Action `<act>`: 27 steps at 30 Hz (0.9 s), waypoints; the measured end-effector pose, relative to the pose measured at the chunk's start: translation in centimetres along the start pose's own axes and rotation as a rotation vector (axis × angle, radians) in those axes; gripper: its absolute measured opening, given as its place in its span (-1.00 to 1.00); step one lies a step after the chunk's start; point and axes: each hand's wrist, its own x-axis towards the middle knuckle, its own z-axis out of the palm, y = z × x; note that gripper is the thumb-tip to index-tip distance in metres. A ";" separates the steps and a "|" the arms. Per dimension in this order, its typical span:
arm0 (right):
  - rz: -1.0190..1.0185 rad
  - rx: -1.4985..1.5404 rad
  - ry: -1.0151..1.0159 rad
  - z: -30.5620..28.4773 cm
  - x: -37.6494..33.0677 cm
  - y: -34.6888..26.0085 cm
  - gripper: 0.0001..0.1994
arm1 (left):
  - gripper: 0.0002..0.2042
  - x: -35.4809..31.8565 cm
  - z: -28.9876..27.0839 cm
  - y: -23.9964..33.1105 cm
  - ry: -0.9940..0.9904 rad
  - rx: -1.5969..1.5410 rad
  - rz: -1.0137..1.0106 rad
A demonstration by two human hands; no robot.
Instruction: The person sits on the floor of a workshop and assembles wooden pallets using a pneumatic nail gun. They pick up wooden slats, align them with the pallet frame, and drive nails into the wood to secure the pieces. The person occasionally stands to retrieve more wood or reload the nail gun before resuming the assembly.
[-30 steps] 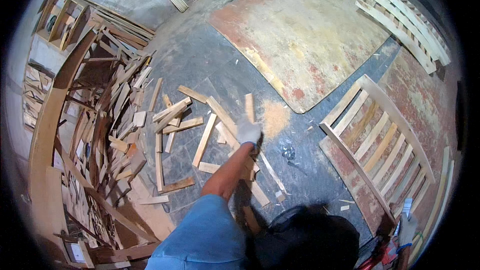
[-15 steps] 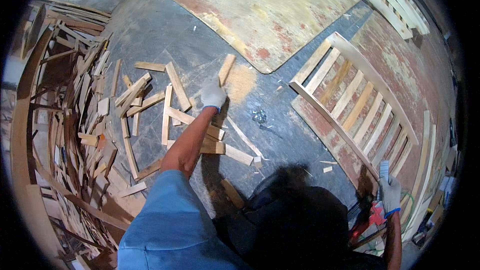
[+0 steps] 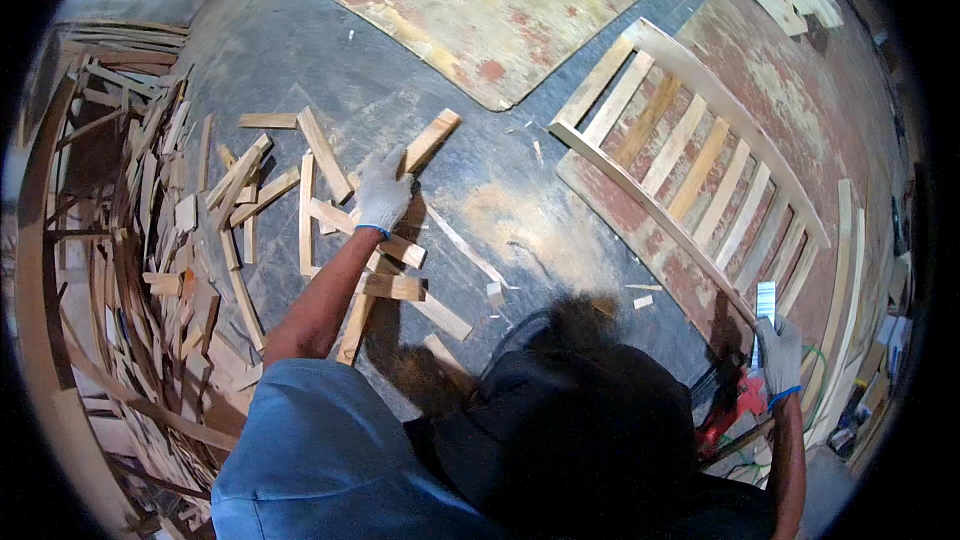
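The gloved left hand (image 3: 383, 192), fingers curled around its near end, grips a short pale wood offcut (image 3: 430, 140) angled far-right above the dark floor (image 3: 500, 170); gloved right hand (image 3: 779, 352) pinches a small striped card (image 3: 766, 302)

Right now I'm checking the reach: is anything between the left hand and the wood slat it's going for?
Nothing visible. The gloved left hand is already on the lower end of the slat, which lies flat on the floor. Other offcuts lie beside and under the wrist, not between hand and slat.
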 end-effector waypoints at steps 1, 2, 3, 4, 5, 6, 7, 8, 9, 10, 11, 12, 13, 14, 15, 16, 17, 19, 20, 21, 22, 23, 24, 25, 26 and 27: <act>0.009 0.019 -0.006 -0.3 -0.3 0.0 -0.74 | -0.47 -0.1 0.4 0.1 0.022 -0.012 -0.002; -0.013 -0.004 0.011 -0.3 -0.3 0.5 -0.73 | -0.50 -0.5 0.8 0.1 -0.047 -0.007 -0.029; -0.008 -0.010 0.022 -0.4 -0.2 1.3 -0.73 | -0.51 -1.4 1.1 1.2 -0.047 -0.033 0.060; -0.004 -0.015 0.032 -0.5 -0.2 2.1 -0.73 | -0.52 -2.7 1.7 2.5 -0.045 -0.060 0.149; 0.001 -0.021 0.043 -0.8 -0.3 2.6 -0.72 | -0.53 -4.1 2.3 4.1 -0.042 -0.089 0.237; 0.019 -0.053 0.042 -0.9 -1.0 1.4 -0.71 | -0.54 -5.8 2.3 7.1 -0.127 -0.055 0.256; 0.017 -0.059 0.056 -1.1 -1.2 1.6 -0.71 | -0.56 -7.1 2.9 9.4 -0.148 -0.155 0.347; 0.016 -0.064 0.068 -1.2 -1.3 2.0 -0.72 | -0.60 -8.2 1.8 13.2 -0.322 -0.238 0.332; 0.002 -0.064 0.066 -0.8 -1.1 2.0 -0.72 | -0.64 -10.1 3.6 13.9 -0.228 -0.201 0.488; 0.006 -0.030 0.055 -0.6 -0.9 2.1 -0.71 | -0.65 -10.7 4.1 15.7 -0.389 -0.214 0.570; 0.007 0.003 0.046 -0.4 -0.8 2.0 -0.71 | -0.69 -12.1 5.6 16.6 -0.466 -0.330 0.588; 0.013 0.033 0.038 -0.2 -0.7 1.9 -0.71 | -0.73 -12.8 6.6 17.7 -0.472 -0.298 0.732; 0.023 0.059 0.042 -0.3 -1.0 1.9 -0.71 | -0.72 -13.7 8.1 18.4 -0.507 -0.343 0.689; 0.036 0.055 0.030 -0.2 -0.9 1.9 -0.71 | -0.70 -14.5 9.4 18.8 -0.539 -0.378 0.643; 0.049 0.052 0.016 -0.1 -0.6 1.9 -0.72 | -0.69 -14.9 10.5 18.6 -0.570 -0.412 0.594; 0.071 0.046 0.012 -0.2 -0.5 2.0 -0.72 | -0.72 -14.7 10.9 18.7 -0.618 -0.391 0.605; 0.069 0.014 0.033 -0.7 -0.7 2.6 -0.73 | -0.71 -13.8 10.2 19.1 -0.658 -0.315 0.688; 0.063 -0.039 0.061 -1.2 -0.4 3.9 -0.74 | -0.68 -10.8 7.9 17.9 -0.730 -0.145 0.850; 0.036 -0.038 0.058 -0.9 -1.0 2.5 -0.73 | -0.65 -9.6 6.3 15.5 -0.627 -0.111 0.812; 0.038 -0.024 0.055 -1.2 -1.2 2.0 -0.72 | -0.63 -8.1 4.5 12.7 -0.521 -0.081 0.776; 0.043 -0.011 0.058 -1.5 -1.5 2.0 -0.72 | -0.66 -6.4 2.7 10.5 -0.396 -0.093 0.725; 0.047 0.000 0.062 -1.6 -1.7 1.9 -0.71 | -0.54 -4.6 0.7 7.7 -0.314 -0.057 0.664; 0.047 0.036 0.071 -1.8 -1.6 2.7 -0.71 | -0.47 -3.3 -1.0 4.8 -0.095 0.085 0.659; 0.034 0.033 0.063 -1.5 -0.9 3.5 -0.71 | -0.49 -2.1 -3.5 1.5 0.068 0.226 0.604; 0.040 -0.005 0.098 -2.2 -1.2 4.1 -0.71 | -0.49 -0.2 -3.9 0.0 0.029 0.235 0.474; 0.031 -0.021 0.106 -2.2 -0.8 4.6 -0.71 | -0.49 1.4 -5.8 -1.2 -0.003 0.281 0.335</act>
